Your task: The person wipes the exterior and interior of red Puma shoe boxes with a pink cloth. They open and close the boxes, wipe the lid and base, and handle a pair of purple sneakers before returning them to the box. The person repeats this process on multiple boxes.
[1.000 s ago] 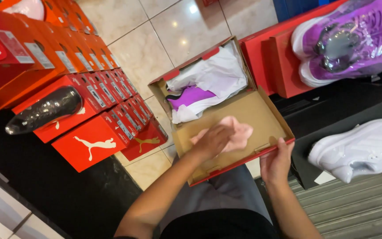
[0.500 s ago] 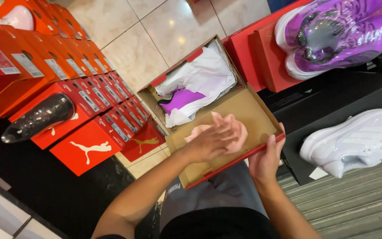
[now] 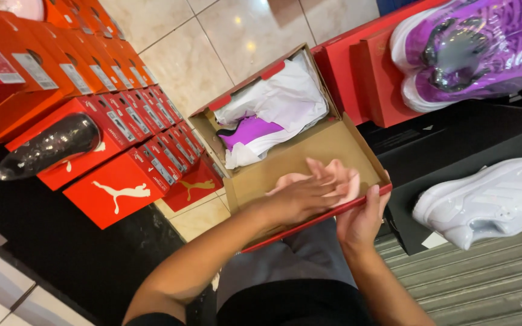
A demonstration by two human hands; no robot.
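Observation:
An open cardboard shoe box (image 3: 327, 142), red outside and brown inside, rests on my lap. Its far half holds a purple shoe (image 3: 250, 130) partly wrapped in white tissue paper (image 3: 285, 99). My left hand (image 3: 300, 198) lies on a pink cloth (image 3: 344, 179) and presses it against the brown inside of the near half. My right hand (image 3: 362, 220) grips the red front edge of that half at its right corner, thumb over the rim.
Rows of red shoe boxes (image 3: 122, 130) stand at the left, one with a wrapped black shoe (image 3: 49, 147) on top. Purple shoes (image 3: 466, 51) sit on red boxes at the upper right. A white shoe (image 3: 490, 199) lies on a black surface at the right.
My left hand has slid the pink cloth a little to the right across the inside of the box. My right hand has kept its hold on the edge.

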